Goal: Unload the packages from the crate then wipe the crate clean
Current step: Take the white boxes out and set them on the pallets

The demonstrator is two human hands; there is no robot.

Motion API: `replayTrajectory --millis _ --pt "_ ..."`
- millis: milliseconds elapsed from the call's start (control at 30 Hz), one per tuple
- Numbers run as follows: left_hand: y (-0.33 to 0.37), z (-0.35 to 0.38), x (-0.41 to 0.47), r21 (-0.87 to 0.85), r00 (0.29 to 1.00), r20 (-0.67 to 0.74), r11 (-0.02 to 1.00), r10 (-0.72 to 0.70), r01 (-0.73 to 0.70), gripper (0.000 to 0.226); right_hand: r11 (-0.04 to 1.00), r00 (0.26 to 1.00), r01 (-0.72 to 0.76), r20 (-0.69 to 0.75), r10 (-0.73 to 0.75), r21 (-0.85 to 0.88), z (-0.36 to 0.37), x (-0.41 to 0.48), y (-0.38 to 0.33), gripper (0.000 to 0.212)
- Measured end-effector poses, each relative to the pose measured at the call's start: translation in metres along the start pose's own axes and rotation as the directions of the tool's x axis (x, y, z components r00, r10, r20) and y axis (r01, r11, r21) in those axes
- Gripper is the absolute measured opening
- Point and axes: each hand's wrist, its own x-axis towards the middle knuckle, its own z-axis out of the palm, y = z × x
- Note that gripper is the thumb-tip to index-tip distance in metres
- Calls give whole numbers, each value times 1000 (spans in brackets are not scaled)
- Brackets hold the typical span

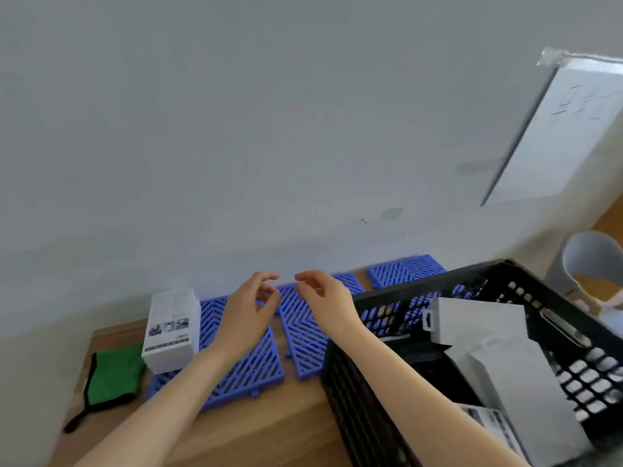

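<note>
A black perforated crate (526, 284) sits at the right on a wooden table, with several white packages (478, 321) lying tilted inside it. One white package (172, 328) stands upright on blue grid mats (249, 365) at the left. A green cloth (113, 375) with black trim lies left of that package. My left hand (249, 305) and my right hand (323, 298) hover side by side above the mats, left of the crate. Both are empty, fingers loosely curled and apart.
The wooden table (269, 429) butts against a pale wall. More blue mat tiles (404, 271) lie behind the crate. A grey chair (593, 261) stands at the far right, and a white sheet (566, 129) is taped to the wall above.
</note>
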Motion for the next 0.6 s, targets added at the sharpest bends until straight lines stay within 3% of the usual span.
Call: replayTrajectory --millis 167,267,467,600 --pt "86 83 -42 -19 987 130 995 98 -96 24 998 997 -10 -75 6 -58 -98 -63 40 18" --pt "117 128 -60 71 941 321 989 104 -133 35 987 994 -66 -95 52 -144 -143 -93 70 21" --pt "151 197 -88 295 760 645 944 -83 -147 71 932 979 -205 -58 197 -299 -210 -139 123 31" --pt "151 231 -96 500 605 769 785 -209 -365 101 883 963 -249 -8 268 -398 -230 -160 150 32"
